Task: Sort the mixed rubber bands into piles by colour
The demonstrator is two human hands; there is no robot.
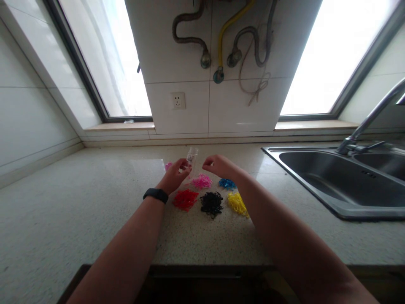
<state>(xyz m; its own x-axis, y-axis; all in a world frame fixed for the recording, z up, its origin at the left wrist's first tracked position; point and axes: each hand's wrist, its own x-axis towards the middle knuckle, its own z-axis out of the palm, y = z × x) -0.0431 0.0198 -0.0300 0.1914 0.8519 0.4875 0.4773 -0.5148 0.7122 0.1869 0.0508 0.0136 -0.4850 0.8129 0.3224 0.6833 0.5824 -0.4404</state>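
My left hand [177,174] is closed around a small clear plastic container [192,155] with a printed label, held up over the counter. Just right of it hovers my right hand [216,164], fingers pinched together; whatever may be between them is too small to make out. Below the hands lie loose heaps that look like small rubber bands: a pink pile [202,181], a blue pile [227,183], a red pile [185,199], a black pile [211,204] and a yellow pile [237,204], partly covered by my right forearm. Another pink heap [168,166] shows behind my left hand.
The speckled stone counter [126,219] runs back to a tiled wall with a socket [178,100] and hanging hoses [229,29]. At the right is a steel sink [325,177] with a faucet [363,122]. A window stands on each side.
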